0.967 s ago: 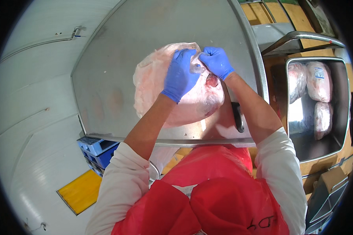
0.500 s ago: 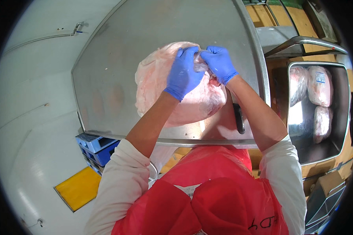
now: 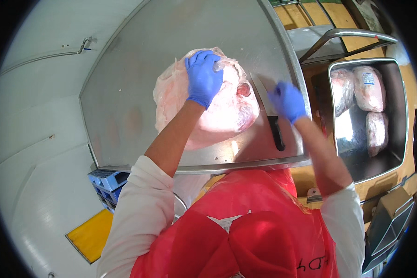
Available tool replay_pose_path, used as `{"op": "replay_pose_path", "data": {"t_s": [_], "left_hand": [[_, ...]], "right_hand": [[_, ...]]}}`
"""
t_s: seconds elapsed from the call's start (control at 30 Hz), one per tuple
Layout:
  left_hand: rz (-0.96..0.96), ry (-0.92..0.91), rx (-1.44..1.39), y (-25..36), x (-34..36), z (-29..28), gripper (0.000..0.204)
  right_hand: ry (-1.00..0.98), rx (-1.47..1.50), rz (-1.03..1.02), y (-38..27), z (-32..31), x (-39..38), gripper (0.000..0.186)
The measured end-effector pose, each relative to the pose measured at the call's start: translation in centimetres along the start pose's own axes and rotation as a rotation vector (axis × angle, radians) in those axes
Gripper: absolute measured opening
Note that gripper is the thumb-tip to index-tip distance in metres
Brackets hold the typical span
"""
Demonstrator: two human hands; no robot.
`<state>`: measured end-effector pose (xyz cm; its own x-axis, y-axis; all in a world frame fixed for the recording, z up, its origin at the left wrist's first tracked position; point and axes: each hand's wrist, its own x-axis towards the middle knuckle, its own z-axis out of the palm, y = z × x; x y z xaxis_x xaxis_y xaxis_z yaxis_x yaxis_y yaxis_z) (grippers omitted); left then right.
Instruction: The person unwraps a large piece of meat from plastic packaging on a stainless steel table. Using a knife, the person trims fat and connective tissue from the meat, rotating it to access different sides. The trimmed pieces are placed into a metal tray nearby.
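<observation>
A large pale pink cut of meat [image 3: 224,123] with a fatty surface lies on the steel table [image 3: 125,92], clear plastic wrap around part of it. My left hand [image 3: 204,78], in a blue glove, rests on its upper part with fingers curled, and bunched clear plastic [image 3: 222,65] shows at the thumb. Off the meat to the right, my right hand [image 3: 287,99], also blue-gloved, hovers by the table's right edge. Motion smears its fingers. Between it and the meat lies a knife [image 3: 276,133], black handle toward me, blade pointing away.
To the right stands a deep steel bin [image 3: 394,153] holding several plastic-wrapped meat pieces [image 3: 369,88]. A bent metal rail [image 3: 343,33] runs behind it. Blue pallets [image 3: 107,180] are stacked at the lower left, near a yellow panel [image 3: 92,235].
My right hand has left the plastic on the meat and moved right and down, past the knife. My left hand stays on the meat. The view has shifted slightly.
</observation>
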<state>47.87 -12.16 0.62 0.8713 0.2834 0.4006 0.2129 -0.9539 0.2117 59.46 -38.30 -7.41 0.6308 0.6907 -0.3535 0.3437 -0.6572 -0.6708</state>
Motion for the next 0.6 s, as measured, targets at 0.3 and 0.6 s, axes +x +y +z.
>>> {"op": "replay_pose_path", "data": {"t_s": [0.3, 0.6], "left_hand": [[-0.451, -0.574, 0.046, -11.5, 3.8, -1.8, 0.072], [-0.318, -0.690, -0.378, -10.6, 3.3, -6.0, 0.082]], "right_hand": [[0.260, -0.047, 0.090, 3.1, 9.3, -11.6, 0.040], [0.218, 0.234, -0.028, -0.1, -2.9, -23.2, 0.049]]}}
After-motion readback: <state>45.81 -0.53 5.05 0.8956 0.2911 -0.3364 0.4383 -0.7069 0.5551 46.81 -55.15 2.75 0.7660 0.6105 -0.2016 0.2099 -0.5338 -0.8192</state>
